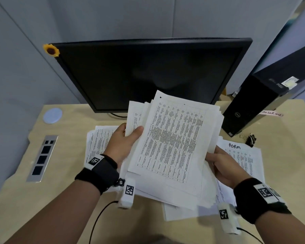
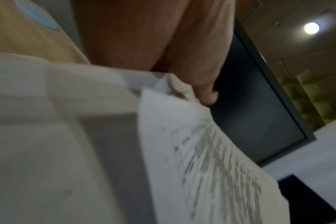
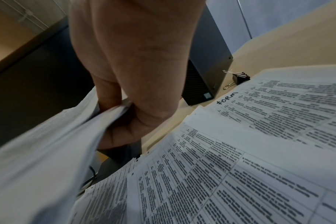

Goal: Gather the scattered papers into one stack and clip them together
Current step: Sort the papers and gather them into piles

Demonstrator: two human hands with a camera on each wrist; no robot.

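Papers are being gathered above the middle of the counter (image 1: 63, 199): both hands are holding one loose, fanned bundle of printed sheets (image 1: 173, 143) tilted up in front of the monitor (image 1: 148, 73). The left hand (image 1: 123, 143) is gripping the bundle's edge at 9 o'clock, thumb lying across the top sheet and fingers hidden beneath. The right hand (image 1: 225, 166) is pinching the edge at about 4 o'clock; the right wrist view is showing thumb and curled fingers (image 3: 123, 136) closing on the sheets' edges.

More sheets are lying flat on the counter. One group (image 1: 97, 140) is showing at 9 o'clock, partly under the left hand. A sheet with "FORM" handwritten on it (image 1: 243, 155) is lying at 3 o'clock, partly under the right hand, with further pages beneath the raised bundle at 6 o'clock.

A black binder clip (image 1: 251, 139) with silver handles is sitting on the counter at 2 o'clock, just beyond the "FORM" sheet's far corner and beside the black desktop computer (image 1: 264, 101). The raised bundle is covering the monitor's lower edge. A sunflower decoration (image 1: 51, 50) is sitting on the monitor's upper left corner. At 10 o'clock a pale round disc (image 1: 52, 115) is lying on the counter, and at 8 o'clock a metal socket panel (image 1: 42, 158) is set into it.
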